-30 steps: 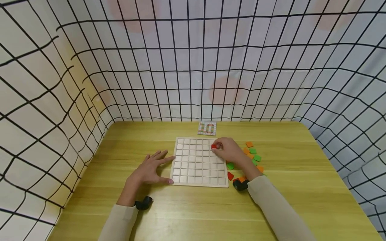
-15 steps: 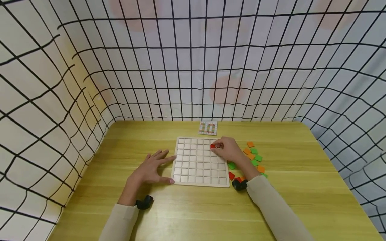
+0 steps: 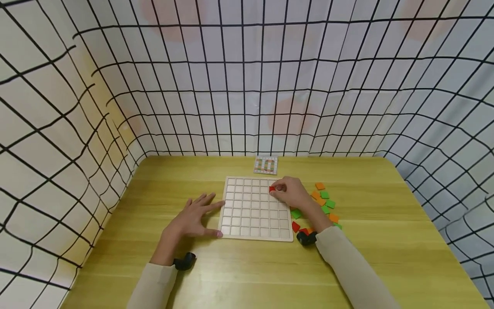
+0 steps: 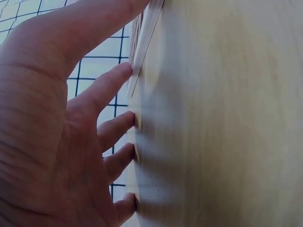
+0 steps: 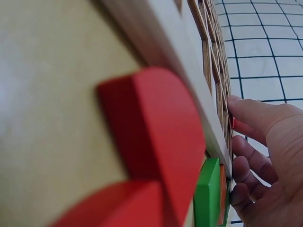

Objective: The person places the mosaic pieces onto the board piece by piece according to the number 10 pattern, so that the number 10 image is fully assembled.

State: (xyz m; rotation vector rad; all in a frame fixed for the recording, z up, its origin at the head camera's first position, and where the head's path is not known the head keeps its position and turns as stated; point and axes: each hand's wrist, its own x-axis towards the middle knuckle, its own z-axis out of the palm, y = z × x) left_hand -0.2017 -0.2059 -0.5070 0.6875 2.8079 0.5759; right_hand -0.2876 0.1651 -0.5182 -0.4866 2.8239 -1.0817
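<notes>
A pale wooden grid board [image 3: 247, 216] with square cells lies on the table. My right hand [image 3: 292, 192] is over its upper right part, thumb and fingers pinching a small red tile [image 3: 272, 188] at one of the cells. Whether the tile sits fully in that cell cannot be told. Spread along the board's left side, my left hand [image 3: 191, 218] touches the edge with thumb and index fingertip. In the left wrist view the other fingers of this hand [image 4: 90, 127] reach the tabletop. A loose red piece [image 5: 165, 127] with a rounded end looms close in the right wrist view.
Right of the board lie scattered orange tiles [image 3: 319, 186], green tiles [image 3: 329, 204] and red ones [image 3: 295, 226], some partly under the right forearm. Behind the board rests a small printed pattern card [image 3: 265, 165]. A white wall with black grid lines [image 3: 247, 86] surrounds the table [image 3: 247, 274].
The right fingertips and the red tile have shifted very slightly left over the board. My left hand keeps its place at the board's edge.
</notes>
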